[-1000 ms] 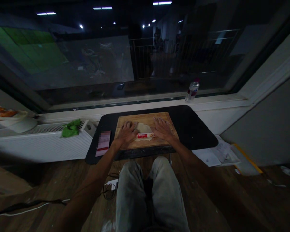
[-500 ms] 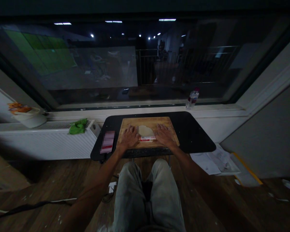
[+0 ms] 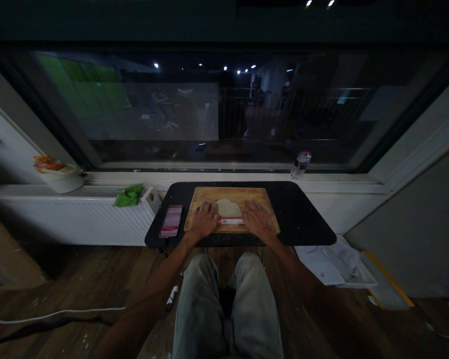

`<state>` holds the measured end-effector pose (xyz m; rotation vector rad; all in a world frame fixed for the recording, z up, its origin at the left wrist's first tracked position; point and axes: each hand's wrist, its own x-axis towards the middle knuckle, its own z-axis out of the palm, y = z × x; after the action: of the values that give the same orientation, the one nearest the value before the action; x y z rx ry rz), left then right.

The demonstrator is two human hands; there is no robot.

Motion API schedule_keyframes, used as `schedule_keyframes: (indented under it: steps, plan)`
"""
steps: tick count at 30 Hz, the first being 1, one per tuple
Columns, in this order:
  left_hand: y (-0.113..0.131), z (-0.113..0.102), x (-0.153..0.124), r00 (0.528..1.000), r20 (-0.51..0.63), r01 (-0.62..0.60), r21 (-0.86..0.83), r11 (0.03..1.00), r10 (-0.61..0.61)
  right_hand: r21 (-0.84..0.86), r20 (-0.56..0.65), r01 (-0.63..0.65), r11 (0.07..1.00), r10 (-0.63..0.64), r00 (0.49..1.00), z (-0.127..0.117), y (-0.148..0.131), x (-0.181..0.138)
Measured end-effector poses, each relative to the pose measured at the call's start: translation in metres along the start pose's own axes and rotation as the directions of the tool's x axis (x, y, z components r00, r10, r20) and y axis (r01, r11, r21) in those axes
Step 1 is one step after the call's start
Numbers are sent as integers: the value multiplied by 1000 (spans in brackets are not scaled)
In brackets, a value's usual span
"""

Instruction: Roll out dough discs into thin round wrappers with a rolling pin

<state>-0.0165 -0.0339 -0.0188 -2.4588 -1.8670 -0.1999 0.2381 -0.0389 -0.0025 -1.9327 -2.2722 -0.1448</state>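
A flat, pale round of dough (image 3: 228, 208) lies on the wooden board (image 3: 262, 197). Along its near edge runs a rolling pin (image 3: 232, 221) with a red and white label, lying crosswise. My left hand (image 3: 205, 218) rests on the pin's left end, fingers spread and pointing away from me. Over the right end lies my right hand (image 3: 256, 218), palm down, its fingers also stretched forward. Both palms hide the pin's ends. The fingers lie out flat rather than wrapped round it.
A black table (image 3: 303, 214) carries the board and a pixelated pinkish rectangle (image 3: 171, 221) on the left. On the windowsill stands a water bottle (image 3: 301, 163). A green cloth (image 3: 129, 195) and a white tub (image 3: 62, 179) sit on the radiator (image 3: 97, 219). Papers (image 3: 322, 264) lie low at right.
The rolling pin has moved slightly towards me, to the dough's near edge, with both hands still on it. My view has tilted up, so the scene sits lower and a little further right.
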Motion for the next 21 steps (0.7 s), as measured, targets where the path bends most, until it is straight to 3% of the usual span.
schedule_keyframes:
  steps: [11,16,21]
  plan:
    - [1,-12,-7,1000,14,-25,-24,999,25,55,-41,-76,996,79,996,-3,-13,-24]
    - [0,-14,10,997,4,-74,6,997,74,72,-27,-117,991,119,993,-1,-13,-19]
    - [-1,-7,36,1000,14,-21,-15,1000,21,49,-17,-121,991,122,992,-5,-7,2]
